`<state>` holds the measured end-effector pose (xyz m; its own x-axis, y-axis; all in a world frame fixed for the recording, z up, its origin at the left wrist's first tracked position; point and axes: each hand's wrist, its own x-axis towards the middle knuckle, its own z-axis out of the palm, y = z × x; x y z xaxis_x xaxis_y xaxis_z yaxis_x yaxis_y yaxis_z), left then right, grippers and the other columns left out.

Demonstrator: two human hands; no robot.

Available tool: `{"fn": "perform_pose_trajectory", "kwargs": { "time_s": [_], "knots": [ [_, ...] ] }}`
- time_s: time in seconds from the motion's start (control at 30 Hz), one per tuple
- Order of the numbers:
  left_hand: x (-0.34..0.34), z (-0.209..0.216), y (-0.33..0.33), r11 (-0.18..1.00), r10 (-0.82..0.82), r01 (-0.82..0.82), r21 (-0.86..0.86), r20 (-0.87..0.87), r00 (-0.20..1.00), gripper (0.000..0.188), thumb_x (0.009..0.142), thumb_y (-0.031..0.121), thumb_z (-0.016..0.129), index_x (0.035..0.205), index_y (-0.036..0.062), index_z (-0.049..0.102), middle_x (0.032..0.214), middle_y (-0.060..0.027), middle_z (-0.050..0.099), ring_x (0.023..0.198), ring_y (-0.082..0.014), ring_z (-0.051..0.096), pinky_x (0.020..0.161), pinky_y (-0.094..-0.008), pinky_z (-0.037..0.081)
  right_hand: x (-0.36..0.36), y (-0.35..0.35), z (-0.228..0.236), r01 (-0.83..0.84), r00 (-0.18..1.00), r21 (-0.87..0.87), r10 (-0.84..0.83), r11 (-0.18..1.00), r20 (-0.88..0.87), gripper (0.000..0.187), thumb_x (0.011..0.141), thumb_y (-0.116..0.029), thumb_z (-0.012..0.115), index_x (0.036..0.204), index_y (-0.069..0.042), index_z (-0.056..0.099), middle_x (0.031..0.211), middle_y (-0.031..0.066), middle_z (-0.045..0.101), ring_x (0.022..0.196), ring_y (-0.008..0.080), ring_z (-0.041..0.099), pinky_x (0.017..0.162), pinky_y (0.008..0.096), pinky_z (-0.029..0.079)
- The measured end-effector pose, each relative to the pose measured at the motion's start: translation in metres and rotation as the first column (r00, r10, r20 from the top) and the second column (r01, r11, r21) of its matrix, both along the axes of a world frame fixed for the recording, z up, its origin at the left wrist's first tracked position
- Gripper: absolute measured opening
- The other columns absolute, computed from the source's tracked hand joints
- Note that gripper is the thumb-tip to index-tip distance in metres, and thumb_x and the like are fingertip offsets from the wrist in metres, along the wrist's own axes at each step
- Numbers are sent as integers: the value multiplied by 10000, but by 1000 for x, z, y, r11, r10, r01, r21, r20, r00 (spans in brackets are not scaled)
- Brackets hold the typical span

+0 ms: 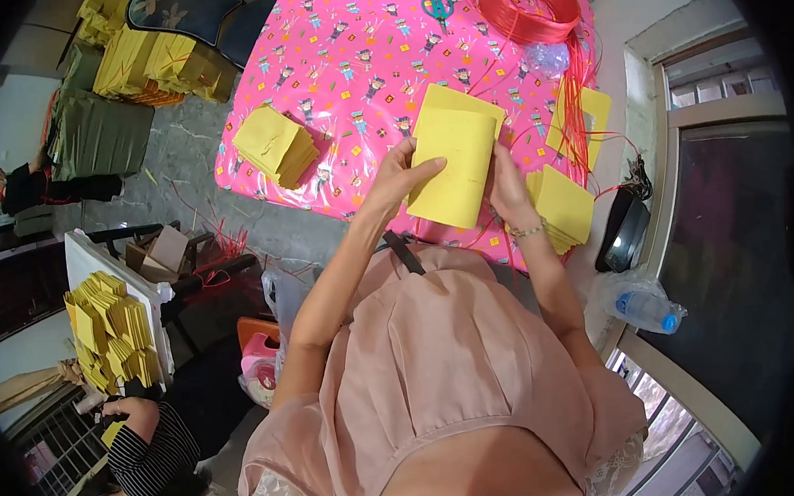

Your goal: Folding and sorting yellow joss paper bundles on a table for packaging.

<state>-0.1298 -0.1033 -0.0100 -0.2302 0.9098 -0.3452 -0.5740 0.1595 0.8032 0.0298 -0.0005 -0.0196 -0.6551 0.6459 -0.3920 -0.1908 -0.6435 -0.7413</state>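
Observation:
Over the near part of the table, both my hands hold a yellow paper sheet [454, 171] that is curled or folded over, with a flap standing out at its top. My left hand [397, 178] grips its left edge, thumb on the front and fingers behind. My right hand [507, 186] is closed at the right edge; most of its fingers are hidden. Close to my right wrist lies a stack of yellow paper [564, 205]. Farther left, a thick pile of folded yellow paper [270, 145] rests on the pink patterned tablecloth [352, 80].
Red plastic strapping [528, 12] lies coiled at the far right, loose strands trailing toward me. Teal-handled scissors [439, 12] lie at the back. A bottle in a plastic bag [644, 307] is at right. Lower left, a person in a striped sleeve [156, 449] sits by a white table [110, 263].

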Motion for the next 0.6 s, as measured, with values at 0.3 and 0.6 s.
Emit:
{"fn": "perform_pose_trajectory", "kwargs": {
  "time_s": [0.3, 0.6],
  "knots": [
    [-1, 11, 13, 992, -46, 36, -120, -86, 995, 388, 797, 180, 723, 1072, -25, 541, 951, -96, 626, 824, -142, 629, 740, -273, 515, 16, -4, 12, -125, 976, 245, 75, 961, 206, 393, 931, -282, 526, 1209, -11, 467, 1114, 58, 542, 1019, 122, 515, 867, 277, 421],
    [-4, -2, 14, 990, 12, -28, -141, -109, 994, 493, 882, 182, 618, 1290, 2, 407, 1096, -136, 583, 982, -162, 596, 812, -290, 502, 13, -4, 17, -86, 982, 235, 43, 968, 183, 381, 936, -224, 525, 1226, 15, 464, 1143, 74, 554, 1045, 123, 507, 899, 268, 404]
  ]
}}
